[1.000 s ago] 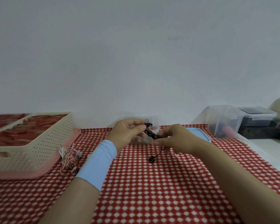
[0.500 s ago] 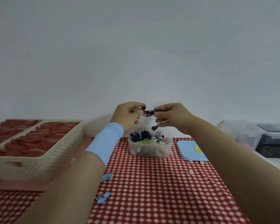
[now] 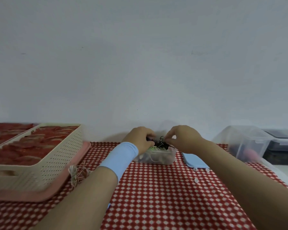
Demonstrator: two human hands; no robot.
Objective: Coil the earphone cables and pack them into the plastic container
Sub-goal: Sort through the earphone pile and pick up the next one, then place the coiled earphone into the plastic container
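Observation:
A small clear plastic container (image 3: 158, 159) stands at the back of the checked cloth, holding several coiled earphones. Both my hands are over its opening. My left hand (image 3: 140, 140) and my right hand (image 3: 183, 138) pinch a coiled black earphone (image 3: 161, 144) between their fingertips, right at the top of the pile. The container's light blue lid (image 3: 194, 161) lies flat just to its right. A loose white and pink earphone tangle (image 3: 78, 174) lies on the cloth by my left forearm.
A cream perforated basket (image 3: 45, 163) on a pink tray (image 3: 60, 185) fills the left side. Clear and dark storage boxes (image 3: 244, 143) stand at the right. Small white ear tips (image 3: 196, 180) lie loose near the lid. The wall runs close behind the container.
Both hands have come down from in front of the wall to the container's opening, carrying the black earphone coil with them.

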